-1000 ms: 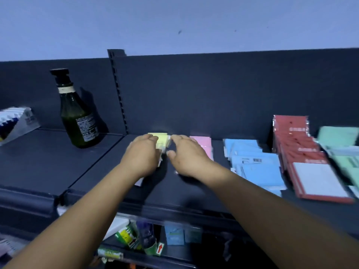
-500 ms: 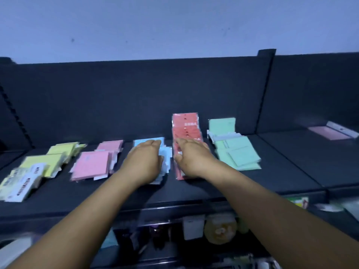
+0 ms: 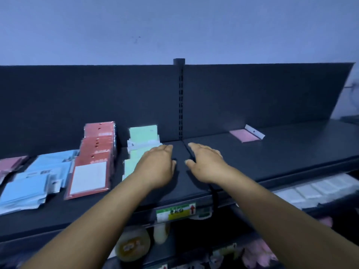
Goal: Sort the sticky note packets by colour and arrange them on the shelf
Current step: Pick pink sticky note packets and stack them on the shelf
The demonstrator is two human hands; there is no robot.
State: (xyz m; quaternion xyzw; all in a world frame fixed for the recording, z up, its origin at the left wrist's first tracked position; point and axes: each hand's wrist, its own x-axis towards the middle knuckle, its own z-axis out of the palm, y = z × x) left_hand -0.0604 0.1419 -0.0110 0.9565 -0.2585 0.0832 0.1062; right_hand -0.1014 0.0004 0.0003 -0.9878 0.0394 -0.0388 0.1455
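- One dark shelf (image 3: pixel 272 162) carries everything.
- Blue packets (image 3: pixel 35 181), red packets (image 3: pixel 93 162) and green packets (image 3: pixel 142 134) lie in rows at left; one pink packet (image 3: pixel 245 135) lies apart, right.
- Left hand (image 3: pixel 157 167) and right hand (image 3: pixel 206 164) hover near each other, fingers relaxed, holding nothing.

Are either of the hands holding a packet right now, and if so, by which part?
Nothing is held. The left hand and right hand hang open over bare shelf, right of the green packets.
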